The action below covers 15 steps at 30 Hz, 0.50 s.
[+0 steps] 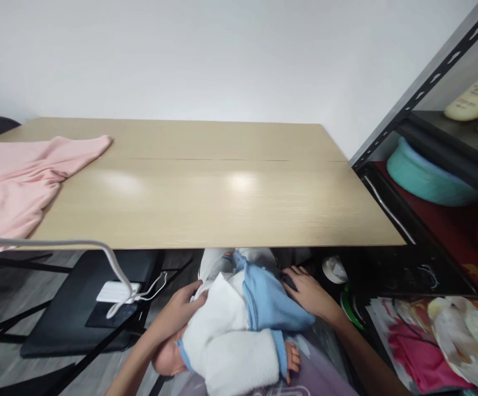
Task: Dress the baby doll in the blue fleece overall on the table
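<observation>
A baby doll [239, 330] in a white fleece jacket and light blue garment lies on my lap, below the near edge of the wooden table [205, 198]. Its head [166, 357] is at the lower left, one small hand [292, 356] at the right. My left hand [176, 311] grips the doll's white clothing near its shoulder, fingers closed on the fabric. My right hand [308, 291] rests against the blue cloth at the doll's legs, fingers curled over it. The doll's lower legs are hidden under the table edge.
A pink garment [20, 181] lies on the table's left end. A white cable [77, 247] runs to a power strip [117, 291] below. At right stands a metal shelf [407, 110] with a teal bowl [424, 176], bottles and coloured cloths [428, 341].
</observation>
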### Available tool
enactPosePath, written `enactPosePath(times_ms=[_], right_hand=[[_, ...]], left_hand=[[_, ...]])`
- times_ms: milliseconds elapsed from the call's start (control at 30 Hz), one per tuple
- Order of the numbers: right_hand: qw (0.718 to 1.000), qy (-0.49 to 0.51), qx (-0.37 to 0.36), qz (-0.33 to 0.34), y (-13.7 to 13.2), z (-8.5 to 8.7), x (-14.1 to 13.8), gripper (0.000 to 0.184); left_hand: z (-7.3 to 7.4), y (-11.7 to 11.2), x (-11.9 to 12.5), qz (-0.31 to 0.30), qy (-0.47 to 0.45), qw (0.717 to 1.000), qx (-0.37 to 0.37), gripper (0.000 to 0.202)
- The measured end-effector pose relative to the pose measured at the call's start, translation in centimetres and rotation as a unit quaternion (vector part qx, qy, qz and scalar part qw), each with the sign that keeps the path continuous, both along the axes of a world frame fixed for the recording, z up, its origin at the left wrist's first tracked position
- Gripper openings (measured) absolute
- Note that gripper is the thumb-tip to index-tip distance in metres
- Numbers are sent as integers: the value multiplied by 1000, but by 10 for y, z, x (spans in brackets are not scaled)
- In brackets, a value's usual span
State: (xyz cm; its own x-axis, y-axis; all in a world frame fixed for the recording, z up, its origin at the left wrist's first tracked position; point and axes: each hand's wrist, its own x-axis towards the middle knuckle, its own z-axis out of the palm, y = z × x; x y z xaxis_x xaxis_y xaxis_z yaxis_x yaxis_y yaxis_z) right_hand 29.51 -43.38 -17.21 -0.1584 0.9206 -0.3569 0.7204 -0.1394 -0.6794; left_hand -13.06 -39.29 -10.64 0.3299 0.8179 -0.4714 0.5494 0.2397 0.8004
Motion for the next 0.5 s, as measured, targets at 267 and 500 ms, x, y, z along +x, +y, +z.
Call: enactPosePath(times_ms=[267, 500], right_hand=[[983, -165, -73, 15, -30, 40, -2, 37], [991, -120, -55, -27, -20, 22, -17, 33]], left_hand=[[0, 2, 2, 8, 8, 1000, 4, 64], [-3, 2, -2, 27, 16, 999, 4, 69]])
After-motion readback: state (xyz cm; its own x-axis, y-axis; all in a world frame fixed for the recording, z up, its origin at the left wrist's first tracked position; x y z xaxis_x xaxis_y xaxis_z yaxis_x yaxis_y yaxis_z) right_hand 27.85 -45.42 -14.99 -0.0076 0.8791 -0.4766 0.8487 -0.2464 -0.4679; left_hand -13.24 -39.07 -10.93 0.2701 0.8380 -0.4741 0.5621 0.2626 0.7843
